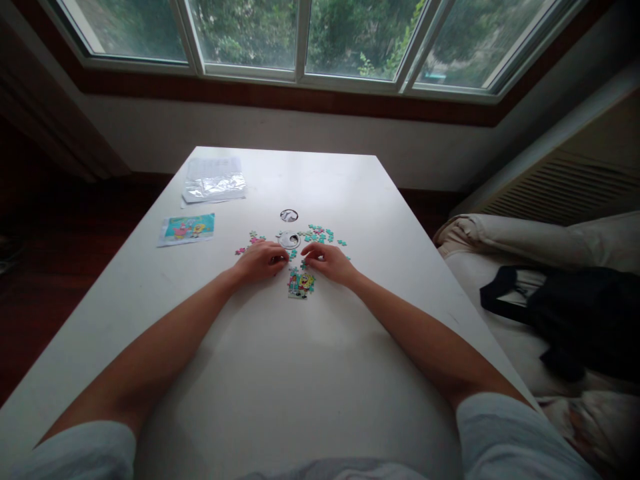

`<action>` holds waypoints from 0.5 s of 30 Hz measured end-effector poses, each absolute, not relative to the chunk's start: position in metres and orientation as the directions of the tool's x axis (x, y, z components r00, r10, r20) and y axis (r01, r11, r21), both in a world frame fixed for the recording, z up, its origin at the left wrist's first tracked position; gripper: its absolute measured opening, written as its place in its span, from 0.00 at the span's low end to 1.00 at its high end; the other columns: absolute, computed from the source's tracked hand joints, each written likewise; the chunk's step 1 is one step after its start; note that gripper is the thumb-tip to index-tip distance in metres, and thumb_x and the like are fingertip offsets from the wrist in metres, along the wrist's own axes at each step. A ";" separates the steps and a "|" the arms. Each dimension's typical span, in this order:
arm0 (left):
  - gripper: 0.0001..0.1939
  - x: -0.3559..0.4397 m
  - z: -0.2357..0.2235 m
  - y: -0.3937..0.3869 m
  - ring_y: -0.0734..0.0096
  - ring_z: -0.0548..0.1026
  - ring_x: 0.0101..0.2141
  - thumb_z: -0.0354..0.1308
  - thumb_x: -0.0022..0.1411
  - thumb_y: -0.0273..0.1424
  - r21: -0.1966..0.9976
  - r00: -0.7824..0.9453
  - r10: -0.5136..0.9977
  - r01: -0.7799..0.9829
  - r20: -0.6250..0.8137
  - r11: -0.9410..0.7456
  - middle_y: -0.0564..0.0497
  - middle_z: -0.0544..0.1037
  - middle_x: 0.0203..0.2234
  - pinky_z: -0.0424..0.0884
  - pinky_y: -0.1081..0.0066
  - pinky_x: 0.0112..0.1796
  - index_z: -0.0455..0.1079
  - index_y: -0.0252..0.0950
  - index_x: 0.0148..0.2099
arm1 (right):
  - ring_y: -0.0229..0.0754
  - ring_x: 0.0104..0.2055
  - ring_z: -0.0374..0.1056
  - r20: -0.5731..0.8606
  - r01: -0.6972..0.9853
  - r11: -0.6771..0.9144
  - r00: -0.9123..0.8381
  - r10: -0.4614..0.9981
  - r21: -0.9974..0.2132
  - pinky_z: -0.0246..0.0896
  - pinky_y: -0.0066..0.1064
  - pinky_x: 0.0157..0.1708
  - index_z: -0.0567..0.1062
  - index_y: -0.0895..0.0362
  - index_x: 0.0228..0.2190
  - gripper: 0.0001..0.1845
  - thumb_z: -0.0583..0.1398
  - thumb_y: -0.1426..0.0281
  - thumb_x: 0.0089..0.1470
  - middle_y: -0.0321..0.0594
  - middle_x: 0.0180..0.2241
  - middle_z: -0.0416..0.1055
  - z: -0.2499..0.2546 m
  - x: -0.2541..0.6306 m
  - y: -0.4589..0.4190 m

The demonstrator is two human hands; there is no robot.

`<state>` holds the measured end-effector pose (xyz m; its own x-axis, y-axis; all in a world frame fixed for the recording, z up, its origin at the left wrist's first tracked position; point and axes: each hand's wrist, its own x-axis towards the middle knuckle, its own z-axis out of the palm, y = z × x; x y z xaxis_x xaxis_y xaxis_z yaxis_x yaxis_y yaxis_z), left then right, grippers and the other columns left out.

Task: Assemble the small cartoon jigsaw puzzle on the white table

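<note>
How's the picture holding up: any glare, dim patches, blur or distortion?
Head view: daylight from the white-framed glass window, with the dark reddish floor in gloom; head view: glare on the shiny clear plastic sleeve; head view: small teal puzzle pieces look soft, fine detail unreadable; head view: wide-angle stretch flares the white flat table towards the bottom.

White table (pixel 300 373): puzzle pieces (pixel 314 237), card (pixel 190 228), probably papers (pixel 214 180).

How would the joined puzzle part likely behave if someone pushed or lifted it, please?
The joined puzzle part would probably slide easily, lying flat on the smooth-looking table. Lifted by one edge, it might bend or come apart, since its knobbly outline suggests an interlocked build.
</note>
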<state>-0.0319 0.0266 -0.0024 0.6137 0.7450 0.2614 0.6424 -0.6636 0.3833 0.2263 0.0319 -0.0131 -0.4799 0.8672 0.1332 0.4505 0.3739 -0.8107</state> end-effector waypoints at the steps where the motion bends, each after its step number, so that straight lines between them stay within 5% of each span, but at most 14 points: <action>1: 0.10 -0.032 -0.002 0.027 0.69 0.72 0.32 0.57 0.61 0.28 0.383 0.615 0.744 0.642 0.262 -0.665 0.51 0.79 0.31 0.64 0.69 0.39 0.79 0.39 0.40 | 0.38 0.36 0.75 0.132 0.448 0.372 -0.481 0.867 -0.813 0.65 0.30 0.41 0.79 0.52 0.42 0.12 0.62 0.72 0.55 0.33 0.33 0.80 -0.014 0.226 0.032; 9: 0.09 -0.033 -0.005 0.029 0.70 0.72 0.30 0.57 0.62 0.29 0.362 0.620 0.742 0.650 0.255 -0.668 0.53 0.78 0.28 0.64 0.68 0.40 0.79 0.40 0.41 | 0.38 0.35 0.74 0.133 0.446 0.374 -0.484 0.865 -0.813 0.65 0.30 0.40 0.79 0.52 0.41 0.11 0.62 0.71 0.55 0.33 0.32 0.80 -0.014 0.226 0.032; 15: 0.10 -0.034 -0.001 0.028 0.67 0.75 0.35 0.57 0.64 0.29 0.328 0.649 0.717 0.639 0.255 -0.695 0.50 0.81 0.35 0.63 0.67 0.42 0.79 0.41 0.43 | 0.38 0.34 0.73 0.140 0.460 0.385 -0.481 0.866 -0.800 0.64 0.29 0.39 0.79 0.52 0.41 0.11 0.62 0.71 0.55 0.33 0.32 0.79 -0.011 0.225 0.030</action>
<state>-0.0336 0.0276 -0.0013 0.6490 0.7168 0.2550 0.6393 -0.6955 0.3279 0.2249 0.0303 -0.0112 -0.4807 0.8656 0.1399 0.4601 0.3848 -0.8002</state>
